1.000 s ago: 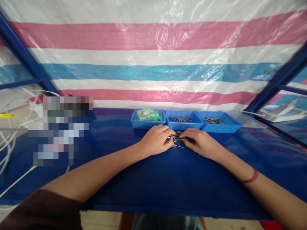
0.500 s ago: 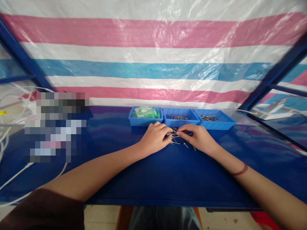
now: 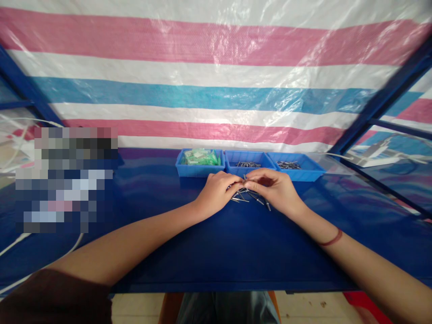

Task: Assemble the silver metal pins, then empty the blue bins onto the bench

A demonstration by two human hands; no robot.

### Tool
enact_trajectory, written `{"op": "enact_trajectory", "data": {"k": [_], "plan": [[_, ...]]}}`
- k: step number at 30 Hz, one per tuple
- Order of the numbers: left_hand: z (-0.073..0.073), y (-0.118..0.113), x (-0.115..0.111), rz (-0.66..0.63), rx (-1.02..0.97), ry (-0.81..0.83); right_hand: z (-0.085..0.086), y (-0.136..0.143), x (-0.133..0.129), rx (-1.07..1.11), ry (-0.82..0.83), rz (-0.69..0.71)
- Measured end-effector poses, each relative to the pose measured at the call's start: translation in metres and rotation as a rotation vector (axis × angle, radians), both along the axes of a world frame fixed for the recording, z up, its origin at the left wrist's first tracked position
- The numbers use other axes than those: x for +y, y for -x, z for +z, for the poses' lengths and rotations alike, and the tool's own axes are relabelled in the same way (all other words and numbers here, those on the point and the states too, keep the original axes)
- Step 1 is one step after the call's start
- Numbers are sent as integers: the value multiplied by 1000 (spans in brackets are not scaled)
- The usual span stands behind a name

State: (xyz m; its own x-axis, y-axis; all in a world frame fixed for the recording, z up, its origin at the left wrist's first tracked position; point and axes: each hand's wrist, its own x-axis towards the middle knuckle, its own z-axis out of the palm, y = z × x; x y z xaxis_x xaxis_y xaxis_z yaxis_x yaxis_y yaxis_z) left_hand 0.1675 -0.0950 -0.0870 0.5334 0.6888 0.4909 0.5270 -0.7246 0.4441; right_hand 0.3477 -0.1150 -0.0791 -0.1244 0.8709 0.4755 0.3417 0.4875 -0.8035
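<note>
My left hand (image 3: 216,189) and my right hand (image 3: 278,189) meet fingertip to fingertip over a loose pile of blind rivets (image 3: 251,193) on the blue table. Thumb and forefinger of my right hand are pinched on a thin metal rivet (image 3: 245,177), whose end pokes up between the hands. The left fingers curl closed against the same spot; what lies in them is hidden. Several rivets fan out below the fingers, their thin shanks pointing various ways.
Behind the hands stand three blue bins: a left bin (image 3: 199,171) with green and clear plastic packets, a middle bin (image 3: 232,168) and a right bin (image 3: 305,174) with metal rivets. White cables (image 3: 72,246) cross the table (image 3: 216,252) at left, near a blurred-out area.
My right hand has moved in to meet the left fingertips, its pinch now closed at the left thumb. The view has shifted slightly right.
</note>
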Motion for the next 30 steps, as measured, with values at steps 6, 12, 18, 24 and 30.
{"op": "enact_trajectory", "data": {"k": [6,12,18,24,30], "plan": [[0,0,-1,31,-27,33,2,0,2,34,57,55],[-1,-1,-1,28,-80,1,-1,3,1,48,47,-7],[-2,-1,1,8,-137,8,-1,5,0,69,24,-16],[-1,1,1,-18,-333,-121,2,4,-3,-33,-32,-26],[0,3,-2,-5,-299,-144,5,1,-2,-311,-80,16]]}}
